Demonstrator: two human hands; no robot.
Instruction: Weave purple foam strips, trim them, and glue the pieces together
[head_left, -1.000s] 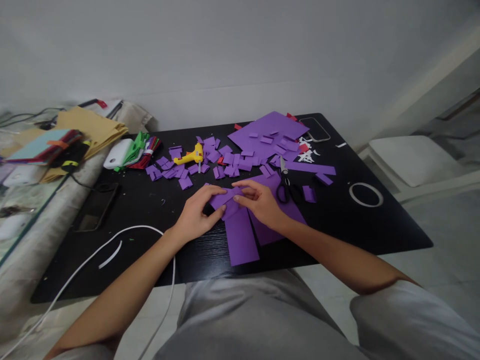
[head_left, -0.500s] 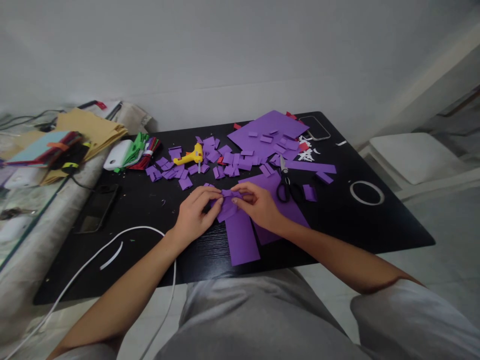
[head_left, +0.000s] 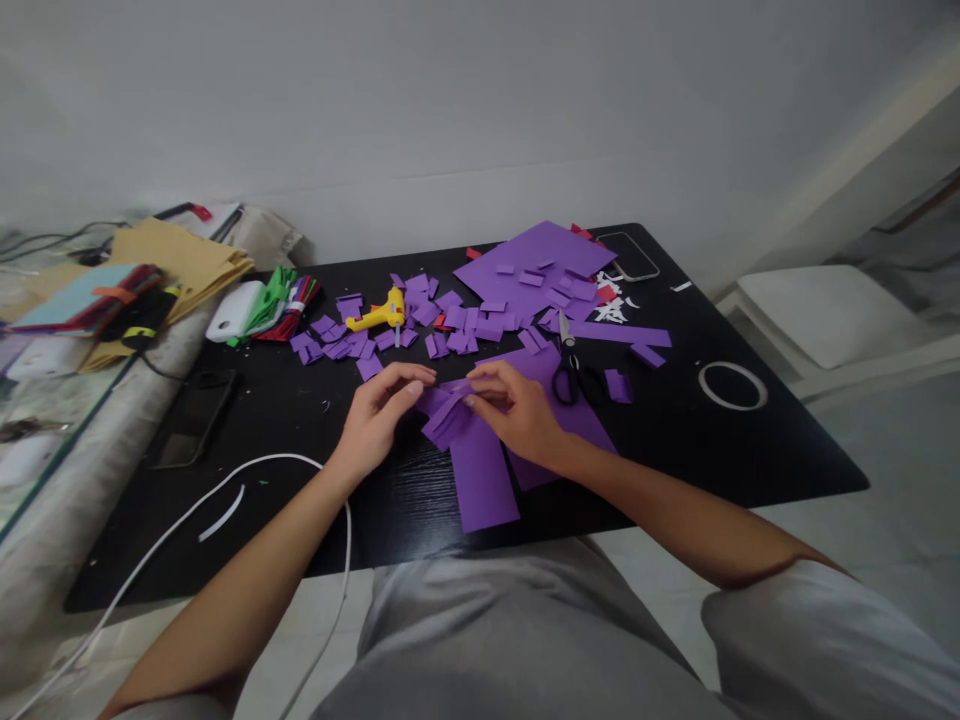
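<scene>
One folded purple paper [head_left: 448, 414] is between your hands, pinched by your right hand [head_left: 516, 408], while your left hand [head_left: 377, 408] has drawn back leftward, its grip unclear, so the right apparently bears the hold chiefly, with scissors [head_left: 573, 364] lying just beyond it.

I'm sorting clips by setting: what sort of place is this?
Probably a papercraft workspace, perhaps in a home or small workshop: many folded purple pieces, a yellow glue gun and black-handled scissors are spread over a black table.
</scene>
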